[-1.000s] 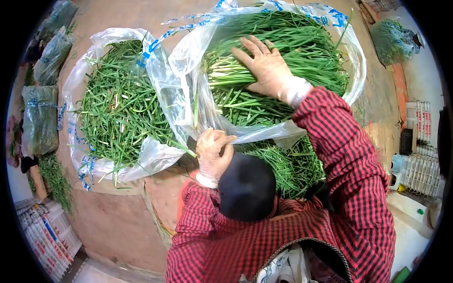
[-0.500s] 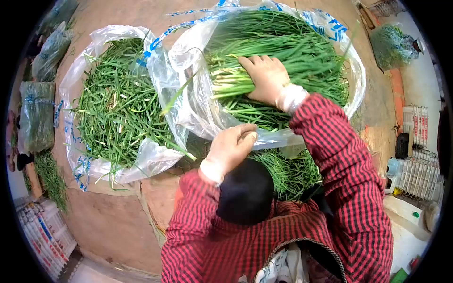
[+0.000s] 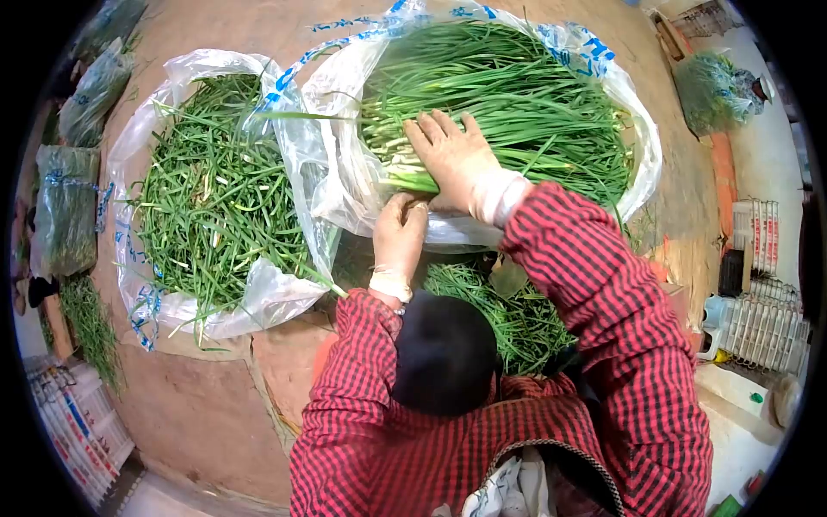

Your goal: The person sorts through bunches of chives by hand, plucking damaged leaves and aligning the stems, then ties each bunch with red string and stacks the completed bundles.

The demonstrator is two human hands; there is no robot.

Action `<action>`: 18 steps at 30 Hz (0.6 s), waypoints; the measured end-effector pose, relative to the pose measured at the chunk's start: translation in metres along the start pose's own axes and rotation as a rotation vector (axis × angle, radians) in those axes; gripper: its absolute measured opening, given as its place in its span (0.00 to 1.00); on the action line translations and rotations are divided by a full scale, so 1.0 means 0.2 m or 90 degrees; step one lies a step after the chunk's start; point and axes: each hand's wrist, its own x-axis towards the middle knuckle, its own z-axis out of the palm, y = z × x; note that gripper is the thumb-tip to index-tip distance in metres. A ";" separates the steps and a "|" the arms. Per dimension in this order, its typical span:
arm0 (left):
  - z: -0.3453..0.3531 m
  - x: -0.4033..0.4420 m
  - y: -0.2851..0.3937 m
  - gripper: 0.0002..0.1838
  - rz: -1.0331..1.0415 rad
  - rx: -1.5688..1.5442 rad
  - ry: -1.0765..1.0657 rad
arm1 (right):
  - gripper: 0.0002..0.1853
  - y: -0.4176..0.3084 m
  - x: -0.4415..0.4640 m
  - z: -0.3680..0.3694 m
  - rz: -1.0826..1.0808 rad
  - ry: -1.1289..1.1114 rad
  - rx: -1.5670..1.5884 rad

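Long green chives [image 3: 517, 103] with pale bases fill a large clear plastic bag [image 3: 642, 159] printed in blue. My right hand [image 3: 457, 164] lies on the chives near their pale ends, palm down and fingers spread. Close below it, at the bag's near rim, my left hand [image 3: 401, 231] has its fingers bent together on the plastic. Its fingertips are partly hidden. To the left stands a second clear bag [image 3: 250, 320], full of loose, shorter chive trimmings [image 3: 220, 198]. More loose green leaves [image 3: 508, 314] lie below the big bag, in front of my body.
Wrapped bundles of greens [image 3: 67, 211] line the left side, with scattered leaves [image 3: 90, 327] beneath. A bagged bundle [image 3: 715, 90] and white radiators [image 3: 762, 323] are on the right. Another white radiator [image 3: 82, 426] stands at lower left. A dark round head covering [image 3: 444, 353] shows at bottom centre.
My right hand has moved left and slightly down across the chives, toward their pale ends. My left hand has shifted up a little along the bag's near rim, closer to the right hand.
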 end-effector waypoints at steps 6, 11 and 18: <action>-0.12 0.02 0.08 0.11 -0.008 -0.282 0.004 | 0.42 0.15 0.20 -0.11 0.053 -0.250 0.108; -0.12 0.09 0.20 0.24 0.057 -0.438 0.164 | 0.44 0.06 0.19 -0.04 -0.011 -0.168 0.101; -0.14 0.13 0.05 0.24 0.010 -0.391 0.177 | 0.43 0.12 0.32 -0.09 0.030 -0.335 0.213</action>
